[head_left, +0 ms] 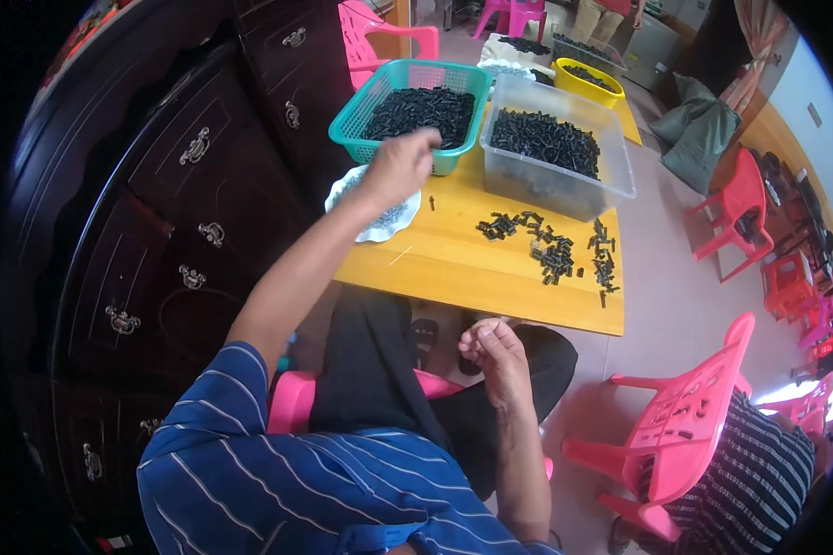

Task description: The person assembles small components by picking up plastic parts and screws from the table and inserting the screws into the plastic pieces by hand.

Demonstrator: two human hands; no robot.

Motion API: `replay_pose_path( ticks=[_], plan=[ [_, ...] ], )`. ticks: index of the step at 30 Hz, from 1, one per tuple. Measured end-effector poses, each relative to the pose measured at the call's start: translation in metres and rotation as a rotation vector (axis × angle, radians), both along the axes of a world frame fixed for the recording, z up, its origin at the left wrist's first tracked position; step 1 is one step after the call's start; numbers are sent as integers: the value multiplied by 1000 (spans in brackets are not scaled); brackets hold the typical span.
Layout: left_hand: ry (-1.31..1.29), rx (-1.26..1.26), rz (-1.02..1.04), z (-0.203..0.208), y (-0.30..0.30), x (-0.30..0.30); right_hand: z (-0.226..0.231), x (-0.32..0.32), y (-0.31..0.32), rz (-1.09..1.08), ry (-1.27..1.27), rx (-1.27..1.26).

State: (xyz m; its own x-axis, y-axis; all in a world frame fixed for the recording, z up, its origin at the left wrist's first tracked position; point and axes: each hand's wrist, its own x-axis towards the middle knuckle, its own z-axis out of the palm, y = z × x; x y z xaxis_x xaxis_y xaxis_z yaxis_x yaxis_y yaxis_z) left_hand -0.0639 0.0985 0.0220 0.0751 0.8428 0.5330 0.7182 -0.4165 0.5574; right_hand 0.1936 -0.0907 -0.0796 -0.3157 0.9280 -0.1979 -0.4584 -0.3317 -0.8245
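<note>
My left hand (403, 171) reaches out over the near rim of a green plastic basket (347, 129) that holds many small black parts (426, 113). Motion smears its fingertips, so I cannot make out whether they grip anything. Under that wrist is a white scalloped plate (407, 218) with small silvery pieces on it, partly hidden by my forearm. My right hand (497, 351) is above my lap, short of the table edge. Its fingers are curled together in a pinch, and whatever is between them is too small or hidden to name.
A clear plastic bin (546, 190) of black parts stands right of the basket on the yellow table (463, 268). Loose black parts (553, 254) lie before it. A yellow basin (588, 88) is farther back. Dark drawers (185, 222) flank my left; a pink chair (676, 416) stands right.
</note>
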Motion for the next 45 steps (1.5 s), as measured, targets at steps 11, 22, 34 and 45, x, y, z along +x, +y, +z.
replay_pose_path(
  ticks=[11,22,34,45],
  plan=[
    [146,-124,-371,-88,-38,67,6,4,1,-18,0,-29],
    [131,-102,-385,-114,-42,164,7,6,1,-14,30,-34],
    [304,78,-535,-133,-30,179,12,7,1,-40,17,-40],
    [245,49,-406,-129,-54,152,9,6,1,-57,16,-52]
  ],
)
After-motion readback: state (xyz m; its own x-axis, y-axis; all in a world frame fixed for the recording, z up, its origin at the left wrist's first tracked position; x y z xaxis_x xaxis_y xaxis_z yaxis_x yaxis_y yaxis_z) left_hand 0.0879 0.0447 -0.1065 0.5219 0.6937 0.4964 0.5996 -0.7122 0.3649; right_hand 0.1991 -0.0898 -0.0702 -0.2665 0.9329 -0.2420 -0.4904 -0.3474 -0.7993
